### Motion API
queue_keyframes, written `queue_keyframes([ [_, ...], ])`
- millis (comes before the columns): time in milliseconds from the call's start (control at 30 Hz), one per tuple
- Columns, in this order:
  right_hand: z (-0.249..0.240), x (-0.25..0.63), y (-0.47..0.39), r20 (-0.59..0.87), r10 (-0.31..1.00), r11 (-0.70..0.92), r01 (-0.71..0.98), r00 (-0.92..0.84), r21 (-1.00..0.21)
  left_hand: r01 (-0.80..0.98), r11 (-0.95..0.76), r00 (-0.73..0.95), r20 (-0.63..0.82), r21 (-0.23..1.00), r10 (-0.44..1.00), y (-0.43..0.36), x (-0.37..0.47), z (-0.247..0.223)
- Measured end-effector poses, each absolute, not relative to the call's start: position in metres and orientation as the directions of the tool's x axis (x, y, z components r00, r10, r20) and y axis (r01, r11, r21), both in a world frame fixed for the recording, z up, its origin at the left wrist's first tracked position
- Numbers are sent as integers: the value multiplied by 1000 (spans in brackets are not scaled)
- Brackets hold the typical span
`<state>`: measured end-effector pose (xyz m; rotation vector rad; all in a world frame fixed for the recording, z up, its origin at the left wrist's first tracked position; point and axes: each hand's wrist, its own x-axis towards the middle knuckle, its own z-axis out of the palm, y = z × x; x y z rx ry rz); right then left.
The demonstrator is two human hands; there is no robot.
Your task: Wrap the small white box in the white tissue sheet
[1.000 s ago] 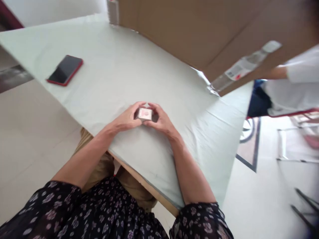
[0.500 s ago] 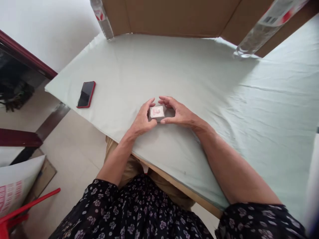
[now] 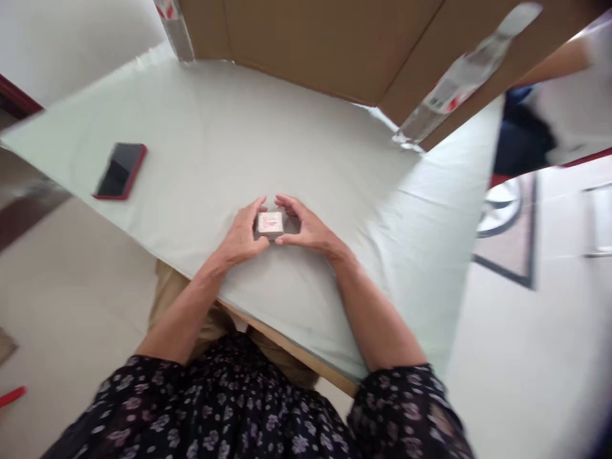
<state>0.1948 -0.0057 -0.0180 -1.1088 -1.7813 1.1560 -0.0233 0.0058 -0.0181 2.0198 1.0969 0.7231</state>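
Observation:
A small pale deck-like block [image 3: 270, 224] with a reddish print on top rests on the cloth-covered table [image 3: 229, 153], between my two hands. My left hand [image 3: 246, 233] curves round its left side, thumb at the near edge and fingers at the far edge, close to or touching it. To the right, my right hand [image 3: 301, 224] arches with thumb and fingers apart. A gap shows between its palm and the block, and its fingertips are near the block's right side.
A phone [image 3: 119, 171] with a red edge lies at the left of the table. Cardboard panels [image 3: 310, 44] stand along the back, with plastic bottles [image 3: 444, 89] against them. Another person's arm [image 3: 557, 64] shows at the upper right.
The view has swung right, so table, block and hands appear further left. Another person's arm and more floor have come into view at the right. Both hands keep nearly the same pose round the block.

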Motion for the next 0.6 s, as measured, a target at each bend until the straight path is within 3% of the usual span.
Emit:
queue_keyframes([
  [200, -12, 191, -12, 8, 935, 148, 367, -355, -919, 484, -411, 498, 143, 773, 855, 0, -26, -13],
  [600, -13, 188, -15, -54, 926, 141, 475, -373, -869, 481, -371, 499, 99, 794, 861, 0, -28, -12],
])
